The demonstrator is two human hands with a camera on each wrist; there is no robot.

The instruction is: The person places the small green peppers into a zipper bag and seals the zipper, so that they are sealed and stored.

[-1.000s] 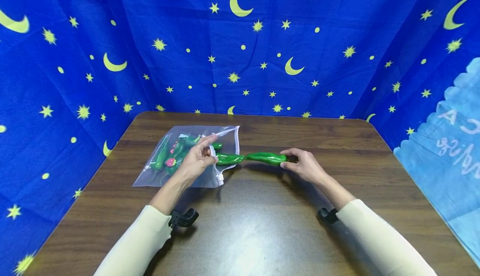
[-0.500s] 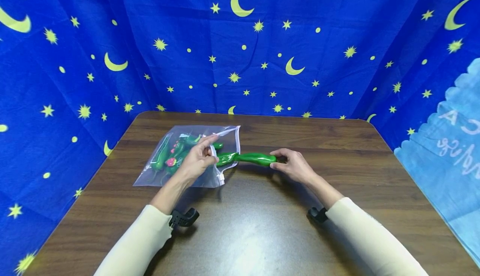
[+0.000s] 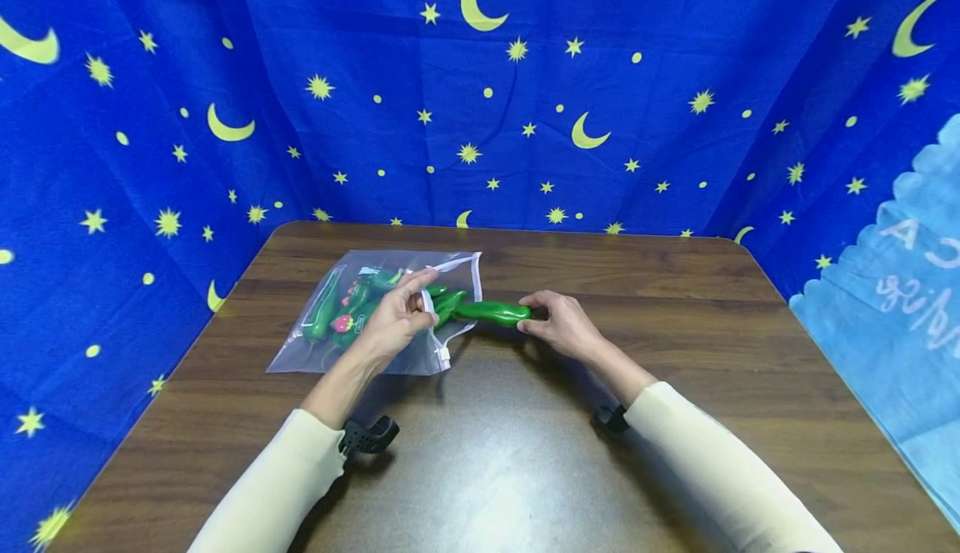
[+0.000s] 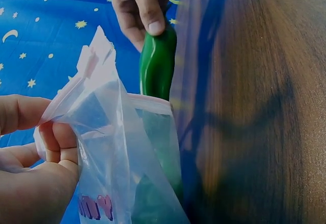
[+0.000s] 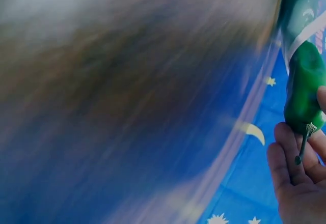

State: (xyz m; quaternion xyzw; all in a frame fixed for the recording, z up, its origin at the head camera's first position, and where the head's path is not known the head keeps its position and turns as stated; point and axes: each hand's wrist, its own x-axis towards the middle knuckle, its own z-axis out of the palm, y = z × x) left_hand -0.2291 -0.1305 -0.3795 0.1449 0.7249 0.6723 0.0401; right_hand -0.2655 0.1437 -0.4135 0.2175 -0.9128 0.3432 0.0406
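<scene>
My right hand (image 3: 558, 319) pinches a glossy green chili pepper (image 3: 495, 313) by its stem end. The pepper's tip reaches into the mouth of a clear zip bag (image 3: 405, 361), against another green pepper (image 3: 447, 306) lying at the opening. My left hand (image 3: 393, 319) pinches the bag's white rim between thumb and fingers, spreading the mouth. Inside the bag are several green peppers, partly hidden by its printed strawberries. The left wrist view shows the held pepper (image 4: 158, 66) passing behind the bag's rim (image 4: 150, 103). In the right wrist view its stem (image 5: 303, 147) hangs over my fingers (image 5: 288, 155).
The bag lies on a brown wooden table (image 3: 675, 303), with its white slider (image 3: 443, 355) at the near corner of the mouth. A blue curtain (image 3: 375, 52) with moons and stars surrounds the table. Light blue cloth (image 3: 900, 286) hangs at the right.
My right hand has moved left, carrying the pepper from outside the bag's mouth into it. The pepper at the opening has shifted inward and turned. My left hand has stayed on the rim.
</scene>
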